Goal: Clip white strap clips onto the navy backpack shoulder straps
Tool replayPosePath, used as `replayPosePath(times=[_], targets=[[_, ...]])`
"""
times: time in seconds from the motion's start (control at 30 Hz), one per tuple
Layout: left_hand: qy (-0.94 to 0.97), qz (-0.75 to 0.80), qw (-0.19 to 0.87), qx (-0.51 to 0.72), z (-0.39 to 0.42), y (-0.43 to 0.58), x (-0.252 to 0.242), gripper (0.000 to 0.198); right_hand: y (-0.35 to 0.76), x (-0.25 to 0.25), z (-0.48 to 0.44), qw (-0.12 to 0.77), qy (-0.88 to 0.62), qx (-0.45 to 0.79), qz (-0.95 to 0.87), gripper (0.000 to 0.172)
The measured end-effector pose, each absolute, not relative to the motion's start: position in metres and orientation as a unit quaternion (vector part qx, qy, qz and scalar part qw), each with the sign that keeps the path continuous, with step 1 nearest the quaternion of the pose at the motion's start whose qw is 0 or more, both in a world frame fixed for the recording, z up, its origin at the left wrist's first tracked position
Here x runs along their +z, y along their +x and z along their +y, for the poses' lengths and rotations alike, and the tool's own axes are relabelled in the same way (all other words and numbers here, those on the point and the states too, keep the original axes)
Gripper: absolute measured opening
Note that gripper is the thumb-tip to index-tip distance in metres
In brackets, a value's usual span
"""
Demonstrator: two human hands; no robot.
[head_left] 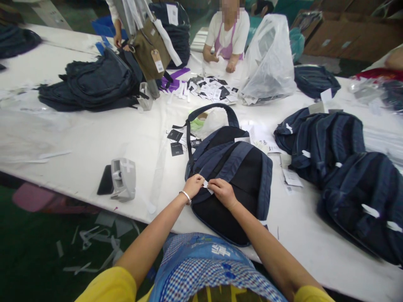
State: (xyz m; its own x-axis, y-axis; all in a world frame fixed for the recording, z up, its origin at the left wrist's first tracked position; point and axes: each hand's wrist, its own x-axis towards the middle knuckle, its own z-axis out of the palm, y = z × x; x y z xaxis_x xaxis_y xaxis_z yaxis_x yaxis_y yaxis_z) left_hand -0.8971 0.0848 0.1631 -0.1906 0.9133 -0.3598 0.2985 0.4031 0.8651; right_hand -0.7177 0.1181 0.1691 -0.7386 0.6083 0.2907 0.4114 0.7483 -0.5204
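A dark navy backpack (248, 180) lies on the white table right in front of me, its shoulder straps facing up. My left hand (194, 185) and my right hand (223, 192) meet over its left strap. Between their fingertips is a small white paper strip (205, 184), pinched from both sides at the strap. A white bracelet circles my left wrist. One strap loop (214, 108) stretches out beyond the top of the bag. Black tags (176, 149) lie scattered beside the bag's upper left.
A grey-white tape dispenser (124, 178) and a black phone (105, 180) sit to the left. More navy backpacks (355, 184) are heaped at right. Across the table, a co-worker (226, 35) handles something white near piled tags (214, 89) and a plastic bag (269, 58). Another person's hand (117, 40) shows at upper left.
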Motion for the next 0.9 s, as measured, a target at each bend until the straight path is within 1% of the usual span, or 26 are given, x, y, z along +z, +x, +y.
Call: replayPosePath(times=[0.13, 0.23, 0.33, 0.4, 0.53, 0.67, 0.83, 0.9], targets=[[0.434, 0.702, 0.452, 0.338, 0.077, -0.897, 0.169, 0.019, -0.719, 0.174, 0.114, 0.281, -0.320, 0.287, -0.858, 0.027], [0.441, 0.704, 0.444, 0.335, 0.074, -0.895, 0.177, 0.020, -0.718, 0.183, 0.100, 0.330, -0.425, 0.304, -0.786, 0.022], [0.472, 0.700, 0.421, 0.331, 0.073, -0.893, 0.188, 0.020, -0.720, 0.191, 0.084, 0.309, -0.484, 0.296, -0.763, 0.025], [0.489, 0.700, 0.403, 0.330, 0.073, -0.892, 0.193, 0.021, -0.724, 0.192, 0.078, 0.298, -0.480, 0.298, -0.770, 0.026], [0.521, 0.700, 0.382, 0.304, 0.077, -0.894, 0.195, 0.020, -0.730, 0.183, 0.079, 0.314, -0.447, 0.312, -0.777, 0.019], [0.531, 0.718, 0.358, 0.273, 0.083, -0.895, 0.190, 0.019, -0.727, 0.175, 0.081, 0.325, -0.418, 0.309, -0.790, 0.024], [0.551, 0.707, 0.364, 0.254, 0.092, -0.899, 0.189, 0.017, -0.722, 0.176, 0.082, 0.307, -0.398, 0.297, -0.812, 0.026], [0.563, 0.686, 0.383, 0.254, 0.095, -0.902, 0.189, 0.016, -0.723, 0.177, 0.086, 0.303, -0.398, 0.294, -0.815, 0.026]])
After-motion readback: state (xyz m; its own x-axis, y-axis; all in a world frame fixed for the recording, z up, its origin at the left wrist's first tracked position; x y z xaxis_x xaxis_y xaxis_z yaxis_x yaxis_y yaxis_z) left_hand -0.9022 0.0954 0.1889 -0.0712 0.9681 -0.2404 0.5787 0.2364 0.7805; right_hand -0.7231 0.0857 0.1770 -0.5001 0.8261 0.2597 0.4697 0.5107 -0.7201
